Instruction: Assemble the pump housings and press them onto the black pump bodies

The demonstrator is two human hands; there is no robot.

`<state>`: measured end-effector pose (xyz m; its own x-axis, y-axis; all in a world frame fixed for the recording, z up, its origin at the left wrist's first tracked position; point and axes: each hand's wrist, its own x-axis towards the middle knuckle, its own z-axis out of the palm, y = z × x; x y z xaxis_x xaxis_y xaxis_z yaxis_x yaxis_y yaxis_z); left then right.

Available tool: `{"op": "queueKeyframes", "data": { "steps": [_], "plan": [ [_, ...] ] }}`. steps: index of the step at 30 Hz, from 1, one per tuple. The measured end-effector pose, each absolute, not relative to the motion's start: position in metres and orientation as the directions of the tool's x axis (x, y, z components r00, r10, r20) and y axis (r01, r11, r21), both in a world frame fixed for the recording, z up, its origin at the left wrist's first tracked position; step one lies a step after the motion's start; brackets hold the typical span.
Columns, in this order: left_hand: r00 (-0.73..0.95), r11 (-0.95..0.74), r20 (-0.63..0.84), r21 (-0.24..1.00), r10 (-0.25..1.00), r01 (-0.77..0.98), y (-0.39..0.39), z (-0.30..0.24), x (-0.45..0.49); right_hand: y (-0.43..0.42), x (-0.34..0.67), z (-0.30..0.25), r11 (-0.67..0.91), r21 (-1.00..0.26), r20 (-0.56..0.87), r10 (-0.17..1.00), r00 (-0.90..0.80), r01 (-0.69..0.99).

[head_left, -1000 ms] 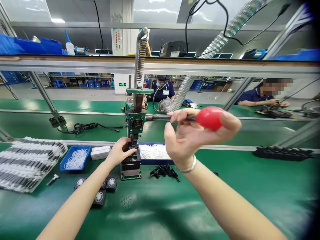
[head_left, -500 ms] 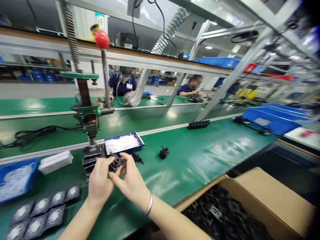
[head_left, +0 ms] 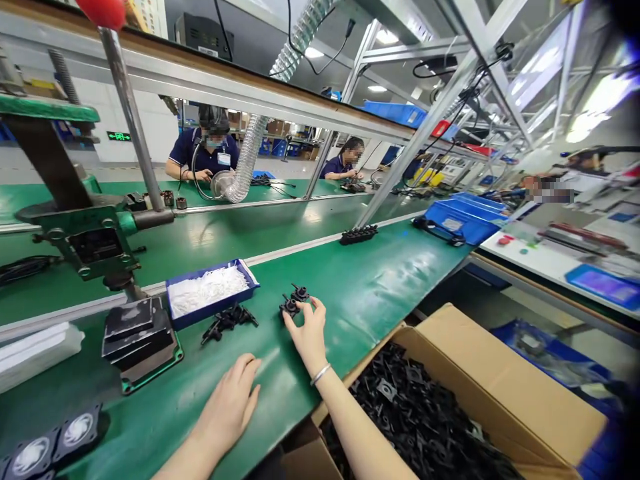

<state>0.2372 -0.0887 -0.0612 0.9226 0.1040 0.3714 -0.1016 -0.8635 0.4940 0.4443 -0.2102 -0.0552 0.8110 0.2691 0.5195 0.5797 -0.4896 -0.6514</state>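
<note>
My right hand (head_left: 309, 331), with a silver bangle at its wrist, pinches a small black plastic fitting (head_left: 289, 307) between thumb and fingers, at the green table surface (head_left: 345, 293). Right behind that piece stands a similar black fitting (head_left: 301, 291); whether the two touch I cannot tell. My left hand (head_left: 227, 400) is over the near part of the table, palm down, its fingers stretched out and holding nothing. A small heap of black plastic pieces (head_left: 229, 321) lies ahead of it, beside a blue tray (head_left: 183, 323) of small white pieces (head_left: 210, 288).
A green hand press (head_left: 95, 243) with a black block base (head_left: 137, 333) stands at the left. Black square parts with white discs (head_left: 77, 430) lie front left. An open cardboard box (head_left: 480, 360) of black parts sits at the right edge. Two people work across the bench.
My hands have parted. The right has carried the black fitting rightward to the one standing on the table; the left has let go and dropped back toward me. The view has swung right.
</note>
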Motion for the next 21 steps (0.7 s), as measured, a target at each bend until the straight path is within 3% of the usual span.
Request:
{"op": "queueKeyframes", "data": {
  "steps": [9, 21],
  "plan": [
    [0.919, -0.87, 0.382, 0.482, 0.103, -0.103, -0.081, -0.067, 0.24, -0.196, 0.489, -0.086, -0.552, -0.706, 0.458, 0.121, 0.881, 0.443],
    [0.864, -0.875, 0.49, 0.463, 0.119, -0.142, -0.073, -0.092, 0.258, -0.165, 0.499, -0.096, -0.706, -0.637, 0.32, 0.122, 0.94, 0.309]
  ]
}}
